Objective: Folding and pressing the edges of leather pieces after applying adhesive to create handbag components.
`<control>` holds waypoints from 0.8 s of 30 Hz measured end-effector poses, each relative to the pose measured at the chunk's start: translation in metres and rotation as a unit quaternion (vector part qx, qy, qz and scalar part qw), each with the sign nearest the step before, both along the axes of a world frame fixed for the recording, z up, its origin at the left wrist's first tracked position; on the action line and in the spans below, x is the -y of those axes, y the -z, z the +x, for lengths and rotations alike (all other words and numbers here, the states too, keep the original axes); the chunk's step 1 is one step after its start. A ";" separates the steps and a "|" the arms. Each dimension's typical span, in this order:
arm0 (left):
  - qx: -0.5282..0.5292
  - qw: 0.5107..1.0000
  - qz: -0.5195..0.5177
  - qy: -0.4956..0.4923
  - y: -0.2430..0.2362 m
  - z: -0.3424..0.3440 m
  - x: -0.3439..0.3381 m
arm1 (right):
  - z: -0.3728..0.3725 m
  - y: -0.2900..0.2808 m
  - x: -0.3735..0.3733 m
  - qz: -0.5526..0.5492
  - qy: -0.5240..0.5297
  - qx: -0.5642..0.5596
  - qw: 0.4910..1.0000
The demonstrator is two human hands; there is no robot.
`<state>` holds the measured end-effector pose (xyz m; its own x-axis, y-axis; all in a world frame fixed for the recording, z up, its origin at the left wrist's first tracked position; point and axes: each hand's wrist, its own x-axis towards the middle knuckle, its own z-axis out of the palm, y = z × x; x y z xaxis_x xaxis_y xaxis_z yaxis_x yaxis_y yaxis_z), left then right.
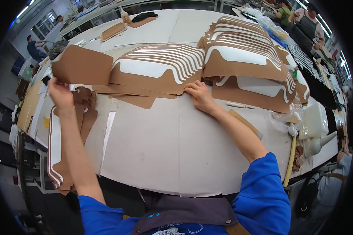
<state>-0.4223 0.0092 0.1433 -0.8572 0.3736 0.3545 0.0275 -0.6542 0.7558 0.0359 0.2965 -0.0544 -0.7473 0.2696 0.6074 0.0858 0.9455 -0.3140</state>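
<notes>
"Left hand (61,94)?"
"Gripping a brown panel (84,64) at ten o'clock."
"Right hand (200,95)?"
"Curled at the fanned stack (149,68) near twelve o'clock; can't tell whether it's pinching."

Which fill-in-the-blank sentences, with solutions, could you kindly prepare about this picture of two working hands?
1. The bare left hand holds a plain, flat sheet coloured ____.
2. The bare right hand touches a fanned brown stack bearing curved ____ patches.
3. A slim, pale-handled tool lies on the ____ side of that hand.
4. The person's short fabric sleeves are ____.
Missing words: brown; white; right; blue.
</notes>
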 end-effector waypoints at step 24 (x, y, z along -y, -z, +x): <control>-0.332 0.782 -0.405 0.337 0.140 0.389 -0.011 | 0.198 -0.243 0.107 -0.078 -0.319 0.037 0.944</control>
